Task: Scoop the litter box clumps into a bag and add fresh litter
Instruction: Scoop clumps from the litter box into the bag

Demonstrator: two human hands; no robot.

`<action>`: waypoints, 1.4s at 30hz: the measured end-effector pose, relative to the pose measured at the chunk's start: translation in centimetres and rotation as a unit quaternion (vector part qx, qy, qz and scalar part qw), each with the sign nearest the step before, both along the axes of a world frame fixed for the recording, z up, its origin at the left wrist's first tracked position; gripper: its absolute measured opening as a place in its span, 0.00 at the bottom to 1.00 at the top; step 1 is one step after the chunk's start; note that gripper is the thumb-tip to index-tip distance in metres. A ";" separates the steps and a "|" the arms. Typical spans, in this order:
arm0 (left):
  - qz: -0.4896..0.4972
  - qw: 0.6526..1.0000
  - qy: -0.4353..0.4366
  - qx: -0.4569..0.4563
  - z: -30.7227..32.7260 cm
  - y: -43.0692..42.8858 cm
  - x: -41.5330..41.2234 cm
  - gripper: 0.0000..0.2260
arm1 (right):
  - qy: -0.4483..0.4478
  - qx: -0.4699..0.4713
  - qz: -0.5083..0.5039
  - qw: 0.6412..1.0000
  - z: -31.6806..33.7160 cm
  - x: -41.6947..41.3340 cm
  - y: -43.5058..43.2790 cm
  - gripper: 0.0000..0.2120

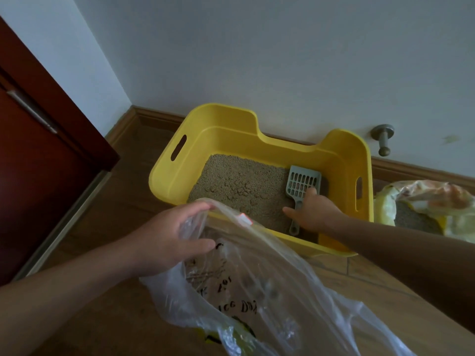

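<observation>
2 hands (pixel 169 237), 1 scoop (pixel 302 187), 1 bag (pixel 257 291)

Home: wood floor (pixel 84 222), skirting (pixel 154 116), doorstop (pixel 383 140).

— Where's the litter box (pixel 257 129)?
— Yellow tub with handle slots, on the wood floor against the wall, holding lumpy tan litter (pixel 239 186).
— The scoop (pixel 302 187)?
— Grey, slotted, lying on the litter at the right.
— The bags?
— A clear printed bag (pixel 257 291) gapes in front; an opened litter bag (pixel 424 209) sits right.
</observation>
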State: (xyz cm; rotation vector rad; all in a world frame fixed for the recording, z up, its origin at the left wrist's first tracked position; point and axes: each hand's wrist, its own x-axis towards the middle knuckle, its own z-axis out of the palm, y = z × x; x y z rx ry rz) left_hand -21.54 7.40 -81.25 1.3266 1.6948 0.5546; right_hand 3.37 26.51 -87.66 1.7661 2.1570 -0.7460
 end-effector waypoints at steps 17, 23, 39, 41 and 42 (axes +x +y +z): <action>0.026 0.997 -0.072 -0.017 -0.1 0.9 0.4 0.27 | -0.044 -0.043 0.009 0.998 -4.0 -1.1 2.5 0.32; 0.037 0.997 -0.059 -0.035 0.2 0.8 -0.4 0.39 | 0.041 -0.028 -0.031 0.998 -1.7 -0.6 2.5 0.26; 0.016 0.999 -0.004 -0.043 4.0 0.6 0.4 0.28 | 0.190 -0.031 0.065 0.979 3.0 -0.6 0.0 0.12; 0.004 0.999 0.007 -0.035 4.2 0.8 0.4 0.31 | 0.181 -0.018 0.080 0.980 3.2 -0.5 0.1 0.10; -0.001 1.000 0.015 -0.026 4.2 1.0 0.4 0.32 | 0.176 -0.010 0.086 0.981 3.4 -0.4 0.2 0.10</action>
